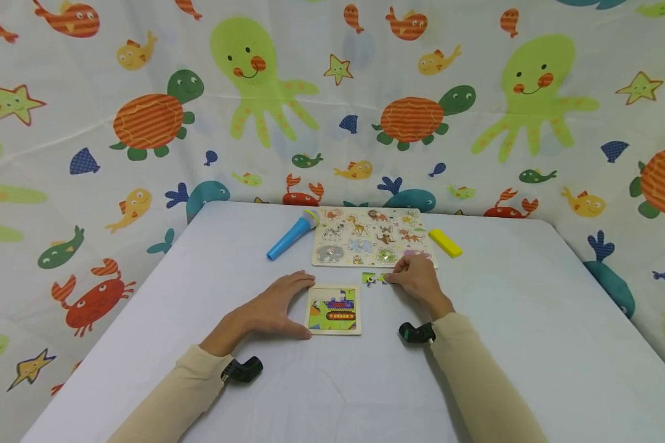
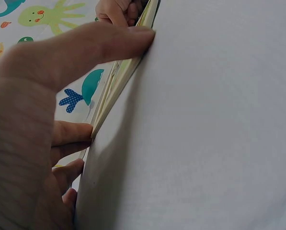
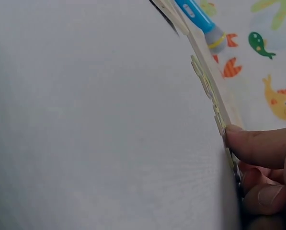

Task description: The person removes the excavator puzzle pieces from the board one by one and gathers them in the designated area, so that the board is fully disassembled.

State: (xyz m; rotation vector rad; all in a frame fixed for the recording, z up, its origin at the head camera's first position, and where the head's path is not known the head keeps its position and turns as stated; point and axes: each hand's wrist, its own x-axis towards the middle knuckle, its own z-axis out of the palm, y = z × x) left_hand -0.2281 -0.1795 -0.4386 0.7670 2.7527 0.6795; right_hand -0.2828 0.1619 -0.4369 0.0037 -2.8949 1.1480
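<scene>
A small square jigsaw puzzle point(image 1: 334, 311) in a pale wooden tray shows a purple and orange tracked vehicle on green, with a bare gap near its upper left. My left hand point(image 1: 274, 304) holds its left side, thumb at the near corner and fingers at the far corner; the thumb point(image 2: 104, 45) crosses the tray's edge in the left wrist view. My right hand point(image 1: 418, 280) pinches a small green puzzle piece point(image 1: 384, 279), mostly hidden by the fingertips. Another loose piece point(image 1: 369, 279) lies just left of it. The right wrist view shows several pieces point(image 3: 202, 76) edge-on.
Behind the small puzzle lies a large wooden animal peg board point(image 1: 360, 229). A blue toy microphone point(image 1: 290, 237) leans against or lies by its left edge. A yellow block point(image 1: 445, 243) is on its right. A sea-animal patterned cloth point(image 1: 332, 141) hangs behind the white table point(image 1: 332, 387).
</scene>
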